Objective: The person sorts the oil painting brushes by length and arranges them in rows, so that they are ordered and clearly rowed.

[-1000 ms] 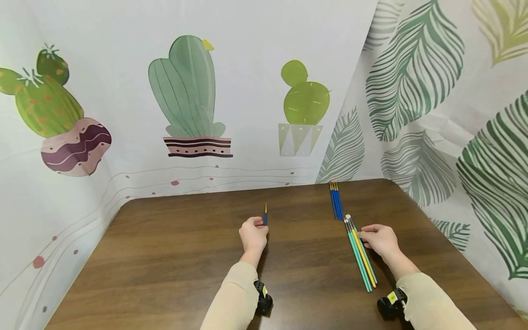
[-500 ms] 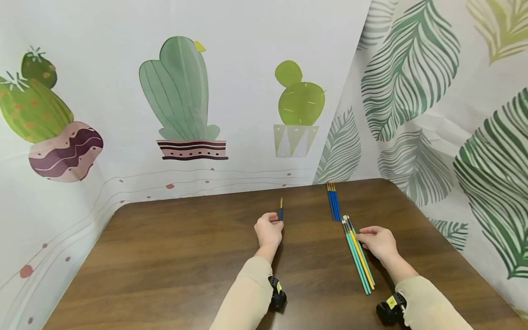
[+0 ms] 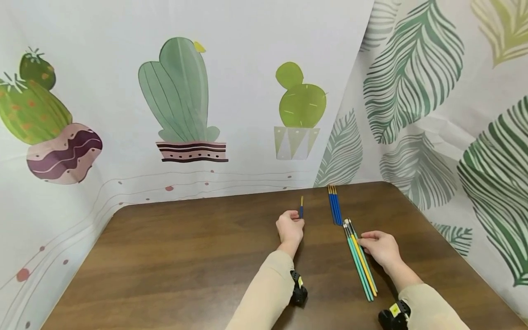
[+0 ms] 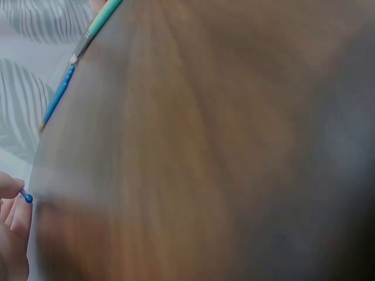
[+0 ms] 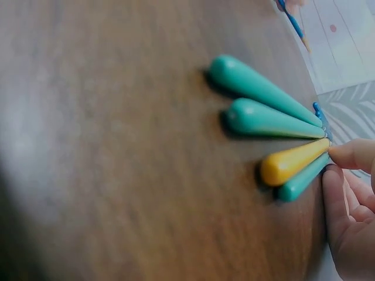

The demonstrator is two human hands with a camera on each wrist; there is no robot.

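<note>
My left hand (image 3: 290, 228) pinches a blue paintbrush (image 3: 301, 211) over the back of the table, its gold ferrule end pointing away from me. The brush's rounded blue handle end (image 4: 28, 198) shows beside the fingers in the left wrist view. On the right, my right hand (image 3: 381, 250) pinches the rightmost green paintbrush (image 5: 296, 186) near its ferrule. Beside that one lie a yellow paintbrush (image 5: 287, 165) and two more green paintbrushes (image 5: 258, 85), grouped with bristles pointing away. Behind the group, a row of several blue paintbrushes (image 3: 335, 205) lies side by side.
The brown wooden table (image 3: 185, 261) reaches back to a white wall cloth (image 3: 247, 91) printed with cacti and leaves. The blue row lies close to the table's back edge. Each wrist carries a black camera (image 3: 299, 293).
My left hand has carried the blue paintbrush to the right, nearer the blue row. My right hand keeps its place at the green and yellow paintbrushes.
</note>
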